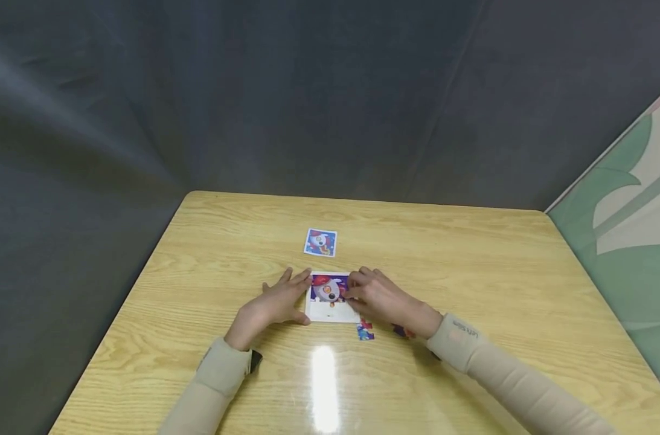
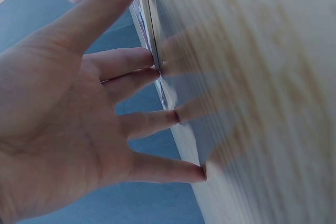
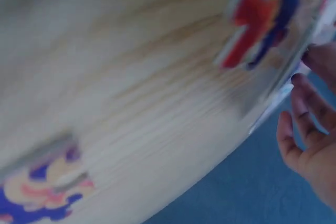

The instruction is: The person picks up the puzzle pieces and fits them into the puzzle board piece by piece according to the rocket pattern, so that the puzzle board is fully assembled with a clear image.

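A white-bordered jigsaw board (image 1: pixel 330 314) lies on the table, its upper part filled with a cartoon picture of a pale, round-eyed figure and its lower part bare white. My left hand (image 1: pixel 278 300) spreads its straight fingers along the board's left edge; in the left wrist view the fingertips (image 2: pixel 167 117) touch the board's edge and the tabletop. Over the board's right side, my right hand (image 1: pixel 381 296) has bent fingers and pinches a puzzle piece there, mostly hidden by the fingers. In the right wrist view, the right hand's fingertips (image 3: pixel 298 80) meet at the board's edge.
Loose puzzle pieces (image 1: pixel 365 330) lie by the board's lower right corner, and another (image 1: pixel 401 330) sits partly under the right wrist. Behind the board is a small picture card (image 1: pixel 320 242) with a similar figure. Dark cloth (image 1: pixel 330 109) hangs beyond the wooden table (image 1: pixel 471 254).
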A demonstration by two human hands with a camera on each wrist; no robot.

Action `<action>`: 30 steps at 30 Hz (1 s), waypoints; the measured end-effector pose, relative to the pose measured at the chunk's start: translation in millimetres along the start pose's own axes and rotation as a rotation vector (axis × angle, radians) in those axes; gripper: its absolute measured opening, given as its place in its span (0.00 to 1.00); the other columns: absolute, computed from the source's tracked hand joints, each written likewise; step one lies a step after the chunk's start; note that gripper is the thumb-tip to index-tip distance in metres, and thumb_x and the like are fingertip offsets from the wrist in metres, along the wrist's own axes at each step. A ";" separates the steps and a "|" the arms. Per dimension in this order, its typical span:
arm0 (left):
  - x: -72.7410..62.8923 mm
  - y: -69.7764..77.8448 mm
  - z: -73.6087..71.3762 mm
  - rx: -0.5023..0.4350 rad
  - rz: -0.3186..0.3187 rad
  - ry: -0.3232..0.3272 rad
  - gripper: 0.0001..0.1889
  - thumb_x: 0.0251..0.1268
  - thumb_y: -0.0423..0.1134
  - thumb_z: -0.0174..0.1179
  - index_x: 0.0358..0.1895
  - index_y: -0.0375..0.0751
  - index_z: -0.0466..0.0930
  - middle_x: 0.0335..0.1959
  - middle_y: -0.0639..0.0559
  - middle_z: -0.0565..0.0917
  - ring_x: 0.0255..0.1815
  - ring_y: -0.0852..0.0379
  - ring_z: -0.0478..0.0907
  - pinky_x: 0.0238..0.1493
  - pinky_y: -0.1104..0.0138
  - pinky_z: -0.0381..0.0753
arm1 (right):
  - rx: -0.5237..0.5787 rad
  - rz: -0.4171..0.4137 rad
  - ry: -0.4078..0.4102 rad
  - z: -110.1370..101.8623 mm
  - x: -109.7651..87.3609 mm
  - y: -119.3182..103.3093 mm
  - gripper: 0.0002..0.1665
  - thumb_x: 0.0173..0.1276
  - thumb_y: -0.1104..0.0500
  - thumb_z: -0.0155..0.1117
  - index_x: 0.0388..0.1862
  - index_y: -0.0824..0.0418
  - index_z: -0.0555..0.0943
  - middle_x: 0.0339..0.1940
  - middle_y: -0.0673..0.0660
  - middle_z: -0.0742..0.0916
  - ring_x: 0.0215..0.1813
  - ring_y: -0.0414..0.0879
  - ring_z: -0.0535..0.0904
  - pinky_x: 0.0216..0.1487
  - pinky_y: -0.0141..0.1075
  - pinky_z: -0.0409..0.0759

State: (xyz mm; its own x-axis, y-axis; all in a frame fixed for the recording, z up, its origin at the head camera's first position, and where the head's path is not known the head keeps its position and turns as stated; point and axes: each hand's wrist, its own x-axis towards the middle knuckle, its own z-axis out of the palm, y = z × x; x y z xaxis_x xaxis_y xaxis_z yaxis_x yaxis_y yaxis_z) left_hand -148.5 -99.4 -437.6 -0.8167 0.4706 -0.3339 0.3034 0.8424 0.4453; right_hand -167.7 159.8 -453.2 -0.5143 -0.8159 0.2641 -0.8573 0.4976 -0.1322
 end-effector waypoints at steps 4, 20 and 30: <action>-0.7 2.3 -0.7 -0.006 0.003 -0.001 0.47 0.53 0.49 0.69 0.75 0.40 0.55 0.78 0.51 0.46 0.76 0.36 0.36 0.58 0.24 0.40 | 0.085 0.064 0.045 -12.3 -8.7 -13.1 0.12 0.63 0.60 0.68 0.45 0.60 0.86 0.44 0.53 0.85 0.45 0.45 0.77 0.43 0.38 0.79; -1.1 -1.1 -5.2 0.007 0.002 0.000 0.47 0.54 0.50 0.69 0.75 0.40 0.54 0.78 0.51 0.45 0.76 0.36 0.35 0.58 0.24 0.41 | 0.175 0.085 0.072 -5.6 -58.2 -44.6 0.13 0.59 0.58 0.71 0.44 0.60 0.86 0.46 0.53 0.85 0.44 0.43 0.77 0.43 0.36 0.79; -1.1 0.0 -0.6 0.008 0.013 -0.001 0.47 0.54 0.49 0.69 0.75 0.40 0.55 0.78 0.51 0.46 0.76 0.36 0.36 0.58 0.23 0.41 | 0.082 -0.025 0.122 -1.6 -41.7 -55.0 0.15 0.55 0.55 0.73 0.42 0.58 0.85 0.40 0.50 0.85 0.43 0.41 0.78 0.45 0.35 0.79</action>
State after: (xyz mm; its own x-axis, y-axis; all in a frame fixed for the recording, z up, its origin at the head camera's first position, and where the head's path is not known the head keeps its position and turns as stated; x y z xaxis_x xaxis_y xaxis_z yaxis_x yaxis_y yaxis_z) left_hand -148.0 -100.1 -436.7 -0.8124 0.4814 -0.3291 0.3174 0.8385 0.4429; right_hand -99.1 166.9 -455.4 -0.4906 -0.7832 0.3819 -0.8712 0.4480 -0.2007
